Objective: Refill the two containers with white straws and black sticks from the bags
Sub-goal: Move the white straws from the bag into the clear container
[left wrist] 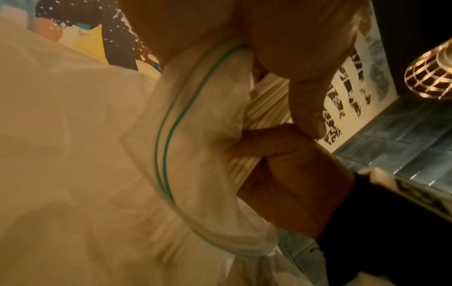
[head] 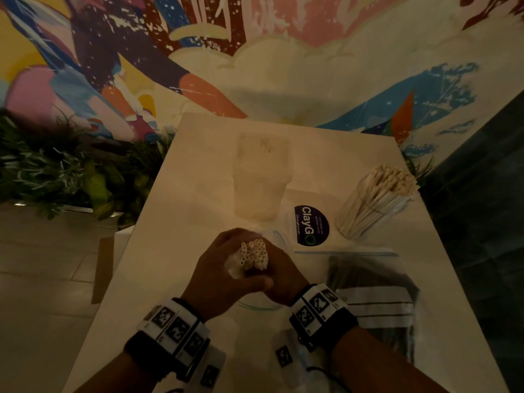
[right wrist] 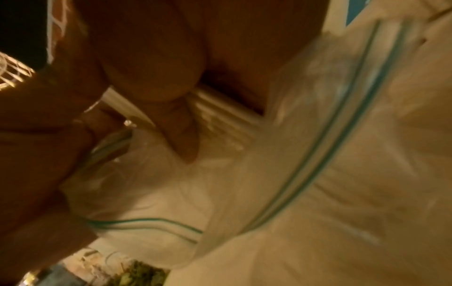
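A bundle of white straws (head: 253, 255) stands on end between my two hands at the table's near middle. My left hand (head: 226, 268) wraps it from the left and my right hand (head: 279, 275) from the right, fingers curled round the bundle. The clear zip bag (head: 259, 307) hangs slack around the straws' lower part. In the left wrist view the straws (left wrist: 266, 104) rise out of the bag's green zip edge (left wrist: 168, 135). The right wrist view shows the straws (right wrist: 220, 110) and the bag (right wrist: 171, 193). An empty clear container (head: 262, 180) stands beyond my hands.
At the right a second clear container (head: 374, 202) holds several pale straws. A zip bag of black sticks (head: 371, 279) lies flat by my right wrist. A round ClayGo sticker (head: 310, 225) is on the white table (head: 170, 222). Plants (head: 71, 171) line the left edge.
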Tool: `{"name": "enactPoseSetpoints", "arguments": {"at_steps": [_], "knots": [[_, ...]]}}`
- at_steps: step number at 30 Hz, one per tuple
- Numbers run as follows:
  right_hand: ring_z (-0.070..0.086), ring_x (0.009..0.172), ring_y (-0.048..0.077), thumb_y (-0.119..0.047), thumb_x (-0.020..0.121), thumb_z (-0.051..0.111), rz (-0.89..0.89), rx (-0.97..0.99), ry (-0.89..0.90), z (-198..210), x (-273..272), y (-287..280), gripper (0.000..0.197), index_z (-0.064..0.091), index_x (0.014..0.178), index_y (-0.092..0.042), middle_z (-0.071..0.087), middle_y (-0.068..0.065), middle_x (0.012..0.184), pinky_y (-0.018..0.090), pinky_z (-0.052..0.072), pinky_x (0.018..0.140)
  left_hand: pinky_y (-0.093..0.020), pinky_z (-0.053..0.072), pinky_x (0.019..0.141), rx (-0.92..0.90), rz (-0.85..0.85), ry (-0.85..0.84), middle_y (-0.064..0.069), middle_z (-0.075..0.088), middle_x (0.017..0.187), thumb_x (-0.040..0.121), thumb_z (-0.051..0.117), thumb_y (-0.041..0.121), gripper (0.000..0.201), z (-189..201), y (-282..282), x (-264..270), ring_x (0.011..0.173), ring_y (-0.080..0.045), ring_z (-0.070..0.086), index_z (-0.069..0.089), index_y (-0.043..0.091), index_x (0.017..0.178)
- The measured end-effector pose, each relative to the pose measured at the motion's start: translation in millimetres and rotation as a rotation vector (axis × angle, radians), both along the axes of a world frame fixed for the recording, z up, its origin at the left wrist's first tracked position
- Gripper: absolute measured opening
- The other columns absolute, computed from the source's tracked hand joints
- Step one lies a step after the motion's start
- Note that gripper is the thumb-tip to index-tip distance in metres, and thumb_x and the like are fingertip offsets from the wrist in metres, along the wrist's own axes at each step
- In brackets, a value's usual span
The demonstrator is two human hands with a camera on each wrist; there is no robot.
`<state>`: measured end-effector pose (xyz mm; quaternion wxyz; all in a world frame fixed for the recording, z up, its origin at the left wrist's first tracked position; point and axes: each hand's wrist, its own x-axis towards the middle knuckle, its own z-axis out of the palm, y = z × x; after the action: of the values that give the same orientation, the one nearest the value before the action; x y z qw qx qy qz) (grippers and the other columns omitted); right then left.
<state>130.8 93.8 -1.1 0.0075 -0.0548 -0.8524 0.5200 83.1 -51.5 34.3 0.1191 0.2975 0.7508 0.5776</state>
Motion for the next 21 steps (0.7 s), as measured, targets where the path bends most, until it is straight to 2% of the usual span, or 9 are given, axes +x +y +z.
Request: {"name": "enactPoseSetpoints", "arguments": {"at_steps": [2, 5, 7, 9, 11, 13, 17, 21], "knots": [[0.056, 0.115, 0.021, -0.047, 0.079, 0.058, 0.035, 0.099, -0.077, -10.6, 3.5, 3.1, 0.059, 0.048, 0.13, -0.02, 0.058, 0.001, 0.125, 0.047, 0.048, 0.094, -0.019, 0.049, 0.088, 0.035, -0.008, -0.051, 0.019, 0.059, 0.117, 0.047, 0.077, 0.07, 0.064, -4.1, 2.3, 1.3, 0.108, 0.003, 0.057, 0.058, 0.055, 0.107], [0.055, 0.114, 0.021, -0.042, 0.079, 0.065, 0.089, 0.21, -0.133, -7.8, 0.5, 7.2, 0.059, 0.046, 0.132, -0.027, 0.056, 0.0, 0.126, 0.042, 0.049, 0.094, -0.026, 0.054, 0.081, 0.16, 0.025, -0.211, 0.004, 0.07, 0.102, 0.044, 0.086, 0.047, 0.054, -12.1, 7.7, 1.8, 0.096, -0.007, 0.066, 0.071, 0.031, 0.094], [0.057, 0.109, 0.02, -0.037, 0.075, 0.073, 0.138, 0.305, -0.151, 1.4, -1.9, 10.7, 0.051, 0.056, 0.123, -0.03, 0.059, 0.0, 0.121, 0.038, 0.049, 0.091, -0.018, 0.052, 0.077, 0.091, 0.053, -0.101, 0.007, 0.07, 0.091, 0.054, 0.078, 0.048, 0.043, -14.8, 8.9, 0.0, 0.089, -0.001, 0.065, 0.069, 0.027, 0.09], [0.06, 0.103, 0.018, -0.039, 0.069, 0.078, 0.133, 0.324, -0.136, 10.4, 0.5, 15.2, 0.048, 0.063, 0.113, -0.029, 0.063, -0.001, 0.115, 0.036, 0.05, 0.089, -0.015, 0.051, 0.077, -0.032, 0.048, 0.038, 0.013, 0.068, 0.093, 0.065, 0.067, 0.054, 0.035, -15.0, 8.5, -2.4, 0.087, 0.004, 0.063, 0.068, 0.03, 0.09], [0.061, 0.101, 0.017, -0.038, 0.068, 0.081, 0.079, 0.262, -0.127, 19.3, 8.3, 18.3, 0.048, 0.064, 0.112, -0.027, 0.065, 0.0, 0.113, 0.038, 0.05, 0.089, -0.025, 0.053, 0.079, -0.059, 0.047, 0.093, 0.007, 0.068, 0.095, 0.071, 0.061, 0.052, 0.029, -14.8, 7.8, -3.3, 0.087, -0.003, 0.065, 0.07, 0.033, 0.091], [0.063, 0.097, 0.014, -0.031, 0.073, 0.079, 0.027, 0.187, -0.082, 21.7, 16.8, 20.5, 0.043, 0.064, 0.112, -0.024, 0.068, -0.002, 0.109, 0.039, 0.052, 0.087, -0.027, 0.053, 0.078, -0.053, 0.055, 0.097, 0.008, 0.068, 0.094, 0.071, 0.061, 0.05, 0.027, -12.7, 8.6, -2.2, 0.086, -0.005, 0.065, 0.069, 0.034, 0.091], [0.066, 0.095, 0.011, -0.028, 0.084, 0.068, -0.055, 0.151, 0.046, 22.7, 27.6, 20.2, 0.028, 0.068, 0.112, -0.024, 0.072, -0.004, 0.106, 0.035, 0.054, 0.085, -0.015, 0.05, 0.074, -0.076, 0.046, 0.131, 0.019, 0.064, 0.088, 0.068, 0.062, 0.053, 0.02, -11.9, 8.8, -2.9, 0.084, 0.004, 0.062, 0.065, 0.04, 0.083], [0.068, 0.089, 0.008, -0.036, 0.084, 0.064, -0.085, 0.162, 0.125, 15.7, 31.4, 21.8, 0.026, 0.07, 0.106, -0.023, 0.073, -0.005, 0.099, 0.035, 0.056, 0.078, -0.015, 0.048, 0.07, -0.089, 0.015, 0.129, 0.016, 0.065, 0.084, 0.067, 0.063, 0.054, 0.016, -13.1, 7.4, -3.2, 0.078, 0.0, 0.062, 0.061, 0.046, 0.081]]}}
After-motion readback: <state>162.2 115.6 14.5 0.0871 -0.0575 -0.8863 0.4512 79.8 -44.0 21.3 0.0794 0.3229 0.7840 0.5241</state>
